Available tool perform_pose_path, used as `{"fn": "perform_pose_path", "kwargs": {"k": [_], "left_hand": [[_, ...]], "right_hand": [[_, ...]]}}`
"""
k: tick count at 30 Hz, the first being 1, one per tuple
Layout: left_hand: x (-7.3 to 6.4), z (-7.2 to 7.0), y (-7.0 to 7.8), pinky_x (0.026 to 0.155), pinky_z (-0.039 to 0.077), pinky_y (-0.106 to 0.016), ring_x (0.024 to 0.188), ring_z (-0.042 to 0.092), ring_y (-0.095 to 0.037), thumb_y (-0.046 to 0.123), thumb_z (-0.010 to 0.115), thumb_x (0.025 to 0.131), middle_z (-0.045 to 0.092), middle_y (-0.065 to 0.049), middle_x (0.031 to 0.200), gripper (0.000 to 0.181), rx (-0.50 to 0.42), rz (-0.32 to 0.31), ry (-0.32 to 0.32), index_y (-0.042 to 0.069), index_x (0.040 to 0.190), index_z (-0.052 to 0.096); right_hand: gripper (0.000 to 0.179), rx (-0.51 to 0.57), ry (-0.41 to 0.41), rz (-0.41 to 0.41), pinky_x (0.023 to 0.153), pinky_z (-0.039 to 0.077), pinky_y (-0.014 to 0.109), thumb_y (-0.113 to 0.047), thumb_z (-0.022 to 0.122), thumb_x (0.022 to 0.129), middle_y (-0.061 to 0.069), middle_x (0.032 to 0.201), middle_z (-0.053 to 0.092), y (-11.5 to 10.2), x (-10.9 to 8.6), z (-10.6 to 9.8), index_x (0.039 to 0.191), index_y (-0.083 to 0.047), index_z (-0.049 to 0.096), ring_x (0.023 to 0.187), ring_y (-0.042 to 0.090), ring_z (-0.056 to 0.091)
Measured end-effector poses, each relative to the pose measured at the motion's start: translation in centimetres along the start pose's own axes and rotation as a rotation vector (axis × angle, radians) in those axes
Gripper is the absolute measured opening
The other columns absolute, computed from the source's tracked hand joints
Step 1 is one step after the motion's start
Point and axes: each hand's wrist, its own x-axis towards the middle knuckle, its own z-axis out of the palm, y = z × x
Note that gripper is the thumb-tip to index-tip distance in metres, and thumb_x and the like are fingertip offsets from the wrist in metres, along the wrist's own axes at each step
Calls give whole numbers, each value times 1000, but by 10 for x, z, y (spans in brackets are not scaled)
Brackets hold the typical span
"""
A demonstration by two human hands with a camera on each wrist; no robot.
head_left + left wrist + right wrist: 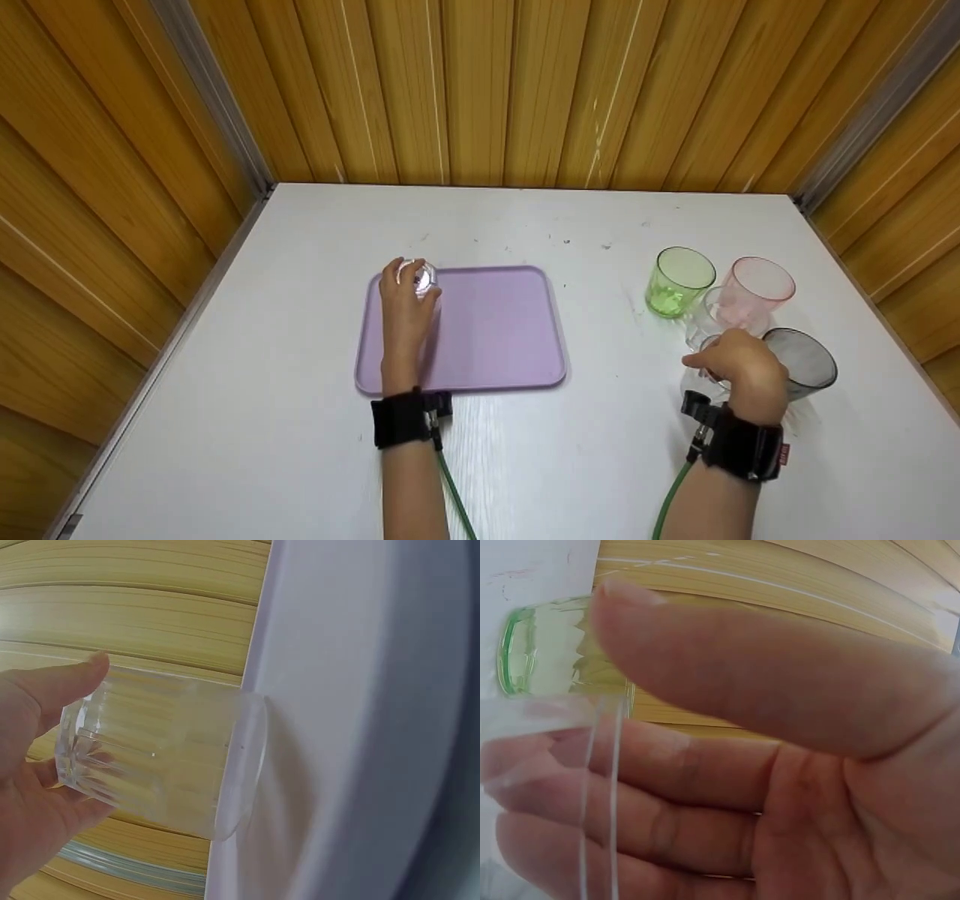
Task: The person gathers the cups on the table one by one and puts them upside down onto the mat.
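My left hand (405,311) grips a clear drinking glass (172,754) by its faceted base. The glass is upside down, its rim right at the surface of the purple tray (499,330), near the far left corner. My right hand (746,367) is at the group of glasses on the right. Its fingers (667,825) lie behind the wall of another clear glass (544,716), reaching past the rim. The thumb stands apart from that glass in the right wrist view. A grey glass (806,360) stands just right of this hand.
A green glass (667,296) and a pink glass (757,289) stand behind the right hand, with a further clear glass (697,330) between them. The white table (247,390) is bordered by wood-patterned walls (480,90). Green cables (457,495) trail from both wrist straps.
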Motion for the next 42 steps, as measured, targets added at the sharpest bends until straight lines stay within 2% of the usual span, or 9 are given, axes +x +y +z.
{"fn": "perform_pose_path", "kwargs": {"k": [3,15,25,33,42], "left_hand": [[0,2,-3,99,37,-45,119,38,-39,7,72,73,40,-22,128,43,7,11,28,4,113,57],[5,5,-6,101,34,-45,119,37,-38,6,71,75,39,-22,129,39,-20,-3,54,4,112,57],[8,0,-7,100,37,-43,123,34,-34,11,67,80,35,-19,134,37,-19,-86,35,7,115,56],[12,0,-7,100,36,-43,121,35,-34,12,68,80,37,-19,133,32,-17,-88,76,7,110,59],[11,3,-9,101,35,-43,123,33,-33,13,67,81,36,-18,134,31,-14,-105,79,6,110,59]], "right_hand": [[33,5,2,-6,52,35,27,-31,61,79,-4,53,46,0,0,0,56,-8,54,60,18,45],[31,8,9,-7,50,35,28,-30,63,77,-3,54,48,-1,0,1,58,-6,56,59,18,46],[28,10,25,-49,51,35,27,-26,63,75,-5,51,48,-2,2,2,57,-5,58,58,16,47],[27,34,22,-58,51,35,26,-24,63,77,-4,53,50,0,2,2,58,-5,59,57,15,46],[28,23,-2,-49,52,37,27,-24,64,77,-4,50,50,0,6,3,59,-2,59,56,16,47]]}}
